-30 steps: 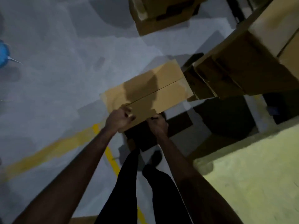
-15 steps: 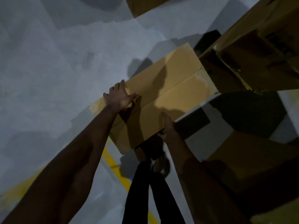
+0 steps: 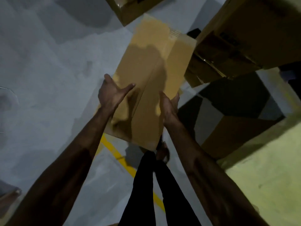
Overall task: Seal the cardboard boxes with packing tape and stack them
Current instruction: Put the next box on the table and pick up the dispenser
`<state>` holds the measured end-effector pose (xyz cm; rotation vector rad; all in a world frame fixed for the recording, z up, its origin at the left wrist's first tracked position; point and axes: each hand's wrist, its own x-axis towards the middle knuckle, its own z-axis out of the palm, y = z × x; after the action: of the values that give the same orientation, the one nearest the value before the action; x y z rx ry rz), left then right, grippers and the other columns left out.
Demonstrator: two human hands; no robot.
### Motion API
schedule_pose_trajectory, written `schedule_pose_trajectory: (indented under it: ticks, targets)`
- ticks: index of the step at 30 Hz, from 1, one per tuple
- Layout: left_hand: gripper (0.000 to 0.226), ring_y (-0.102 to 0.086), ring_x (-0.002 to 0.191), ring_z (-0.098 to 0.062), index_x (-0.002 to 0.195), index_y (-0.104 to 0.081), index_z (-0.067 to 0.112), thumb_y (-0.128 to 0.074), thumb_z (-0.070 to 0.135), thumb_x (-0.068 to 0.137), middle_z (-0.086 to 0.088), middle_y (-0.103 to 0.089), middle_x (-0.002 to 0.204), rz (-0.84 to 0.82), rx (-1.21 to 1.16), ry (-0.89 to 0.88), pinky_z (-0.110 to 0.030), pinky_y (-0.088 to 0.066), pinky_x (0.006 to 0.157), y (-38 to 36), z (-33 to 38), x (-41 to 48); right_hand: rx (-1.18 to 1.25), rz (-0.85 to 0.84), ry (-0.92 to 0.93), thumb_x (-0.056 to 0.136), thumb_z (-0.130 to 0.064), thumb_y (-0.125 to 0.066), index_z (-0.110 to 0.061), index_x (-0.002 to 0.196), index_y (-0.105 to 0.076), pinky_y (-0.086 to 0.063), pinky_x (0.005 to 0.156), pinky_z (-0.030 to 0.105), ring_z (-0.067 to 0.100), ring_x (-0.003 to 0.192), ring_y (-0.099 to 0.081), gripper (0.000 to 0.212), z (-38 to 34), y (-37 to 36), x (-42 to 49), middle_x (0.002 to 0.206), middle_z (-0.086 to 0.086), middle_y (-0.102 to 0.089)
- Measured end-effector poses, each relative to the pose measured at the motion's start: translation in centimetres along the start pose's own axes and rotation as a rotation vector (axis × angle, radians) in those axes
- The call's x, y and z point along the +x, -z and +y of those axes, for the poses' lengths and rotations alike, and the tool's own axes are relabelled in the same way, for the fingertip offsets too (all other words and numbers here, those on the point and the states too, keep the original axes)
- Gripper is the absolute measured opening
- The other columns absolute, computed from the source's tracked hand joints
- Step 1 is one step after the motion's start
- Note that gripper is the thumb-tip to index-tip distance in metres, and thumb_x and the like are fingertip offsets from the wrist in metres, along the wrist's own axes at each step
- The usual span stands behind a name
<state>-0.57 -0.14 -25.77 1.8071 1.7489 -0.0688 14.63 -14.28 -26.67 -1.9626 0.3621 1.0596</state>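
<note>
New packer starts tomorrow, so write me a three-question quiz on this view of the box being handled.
1. True or false: only one hand touches the long tan cardboard box.
2. The painted line on the grey concrete floor is: A red, B yellow, C white.
3. Fill in: the stack of brown cardboard boxes stands to the held box's ____.
Key: 1 false, the left hand and the right hand press its opposite sides; 2 B; 3 right.
</note>
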Motion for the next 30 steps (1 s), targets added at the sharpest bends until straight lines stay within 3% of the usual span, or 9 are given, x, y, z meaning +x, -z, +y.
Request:
schedule_pose_trajectory:
  ticks: [4,7,12,16,20,23,26,28,30]
  targets:
    - [0.101,-0.064,0.109,-0.04,0.127,-0.043,0.005,-0.071,0.084,0.07,-0.018,-0.066,0.121,0.175,-0.061,0.071,-0.046,-0.05,0.084,7.7,4.2,-6.2,-0.121,-0.063,0.259,0.086,-0.048,-0.071,-0.049,0.148,-0.034,-0.051,0.102,0.052,0.023,0.116,-0.059,0.072,-6.2,4.3,-8.3,0.129,-0.013,-0.061]
    - [0.1,-0.061,0.116,-0.044,0.135,-0.04,0.006,-0.067,0.081,0.076,-0.019,-0.061,0.132,0.254,-0.086,0.084,-0.049,-0.047,0.091,14.2,7.1,-11.3,-0.201,-0.088,0.454,0.086,-0.051,-0.071,-0.048,0.152,-0.031,-0.048,0.106,0.053,0.022,0.126,-0.055,0.077,-11.0,8.0,-15.3,0.14,-0.013,-0.057]
    - [0.107,-0.057,0.12,-0.048,0.142,-0.036,0.0,-0.06,0.083,0.08,-0.024,-0.057,0.139,0.355,-0.109,-0.074,-0.051,-0.045,0.091,23.6,10.6,-21.3,-0.192,-0.138,0.654,0.083,-0.061,-0.074,-0.043,0.154,-0.03,-0.048,0.105,0.054,0.02,0.13,-0.052,0.085,-16.5,15.3,-26.9,0.145,-0.011,-0.052]
    - [0.111,-0.047,0.137,-0.039,0.155,-0.024,-0.001,-0.059,0.078,0.086,-0.02,-0.047,0.153,0.396,-0.152,-0.231,-0.05,-0.034,0.109,27.5,12.5,-30.3,-0.18,-0.112,0.736,0.085,-0.055,-0.075,-0.039,0.157,-0.027,-0.046,0.107,0.052,0.017,0.13,-0.05,0.088,-17.9,22.2,-34.0,0.141,-0.012,-0.052]
    - [0.094,-0.05,0.133,-0.032,0.146,-0.036,0.009,-0.062,0.075,0.085,-0.008,-0.055,0.145,0.367,-0.306,-0.415,-0.044,-0.034,0.107,26.9,14.1,-38.1,-0.102,0.022,0.779,0.086,-0.052,-0.075,-0.04,0.155,-0.032,-0.048,0.108,0.043,0.009,0.126,-0.054,0.083,-15.0,30.7,-38.2,0.14,-0.017,-0.055]
    - [0.088,-0.052,0.129,-0.03,0.142,-0.039,0.01,-0.065,0.072,0.086,-0.008,-0.055,0.142,0.324,-0.365,-0.514,-0.037,-0.035,0.101,24.1,16.3,-44.9,-0.074,0.146,0.78,0.089,-0.051,-0.072,-0.044,0.155,-0.03,-0.046,0.11,0.043,0.012,0.128,-0.052,0.079,-11.3,38.2,-40.3,0.14,-0.019,-0.053]
    - [0.086,-0.055,0.124,-0.03,0.139,-0.039,0.012,-0.066,0.073,0.084,-0.008,-0.056,0.137,0.242,-0.379,-0.627,-0.042,-0.045,0.1,20.3,18.7,-51.2,0.002,0.245,0.734,0.092,-0.049,-0.071,-0.043,0.155,-0.03,-0.047,0.099,0.034,0.009,0.118,-0.051,0.076,-6.9,45.6,-41.5,0.128,-0.021,-0.051]
    - [0.086,-0.055,0.124,-0.029,0.137,-0.038,0.018,-0.065,0.077,0.081,-0.005,-0.055,0.138,0.178,-0.363,-0.67,-0.048,-0.047,0.104,17.6,20.2,-55.5,0.036,0.319,0.71,0.093,-0.049,-0.07,-0.041,0.156,-0.029,-0.044,0.092,0.028,0.007,0.115,-0.049,0.076,-3.6,50.7,-42.3,0.13,-0.019,-0.052]
    - [0.086,-0.053,0.127,-0.03,0.138,-0.036,0.02,-0.064,0.078,0.08,-0.004,-0.053,0.14,0.105,-0.339,-0.712,-0.053,-0.048,0.105,15.0,21.6,-59.7,0.071,0.391,0.678,0.092,-0.05,-0.07,-0.04,0.156,-0.03,-0.046,0.095,0.029,0.009,0.116,-0.05,0.076,-0.5,55.5,-42.9,0.136,-0.014,-0.054]
